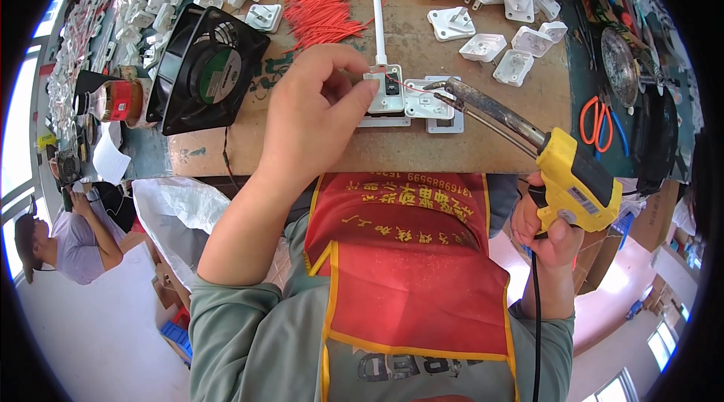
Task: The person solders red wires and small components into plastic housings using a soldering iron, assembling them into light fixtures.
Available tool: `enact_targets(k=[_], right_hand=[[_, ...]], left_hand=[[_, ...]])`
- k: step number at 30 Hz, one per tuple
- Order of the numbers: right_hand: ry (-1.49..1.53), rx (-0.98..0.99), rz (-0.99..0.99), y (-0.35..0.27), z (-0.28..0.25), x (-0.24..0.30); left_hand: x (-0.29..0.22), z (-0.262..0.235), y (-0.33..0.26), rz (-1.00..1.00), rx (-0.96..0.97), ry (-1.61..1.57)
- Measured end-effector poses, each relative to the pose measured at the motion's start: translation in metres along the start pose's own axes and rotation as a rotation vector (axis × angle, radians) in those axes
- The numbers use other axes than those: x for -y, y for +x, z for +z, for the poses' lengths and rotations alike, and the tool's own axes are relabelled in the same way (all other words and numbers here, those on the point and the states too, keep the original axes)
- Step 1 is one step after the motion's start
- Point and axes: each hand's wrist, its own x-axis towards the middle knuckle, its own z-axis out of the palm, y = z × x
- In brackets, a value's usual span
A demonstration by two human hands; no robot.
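Observation:
My right hand (pixel 549 230) is wrapped around the grip of a yellow soldering gun (pixel 579 182). Its long metal barrel points left, with the tip over a small white plastic cover (pixel 428 104). My left hand (pixel 320 104) has its fingers curled, thumb and forefinger close together at the left edge of an open white plug housing (pixel 388 100). Whether they pinch the housing or a wire is hidden. Inside the housing sits a small black part (pixel 392 84). A thin red wire (pixel 413 88) runs from it toward the cover. A white rod (pixel 378 29) extends from the housing's far end.
A black fan (pixel 213 74) stands left on the brown work board (pixel 219 151). Cut red wires (pixel 320 10) lie in a pile at the back. Loose white housings (pixel 514 66) are back right, with orange-handled scissors (pixel 596 124) near the right edge. Another person (pixel 75 240) sits at far left.

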Motion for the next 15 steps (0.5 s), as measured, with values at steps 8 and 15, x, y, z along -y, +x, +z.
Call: enact_targets(k=[8, 15], right_hand=[[-0.002, 0.003, 0.001, 0.002, -0.001, -0.001], [0.004, -0.001, 0.0, 0.001, -0.003, -0.002]], left_hand=[[-0.013, -0.002, 0.022, -0.38, 0.039, -0.261], [-0.003, -0.001, 0.035, -0.32, 0.208, -0.261]])
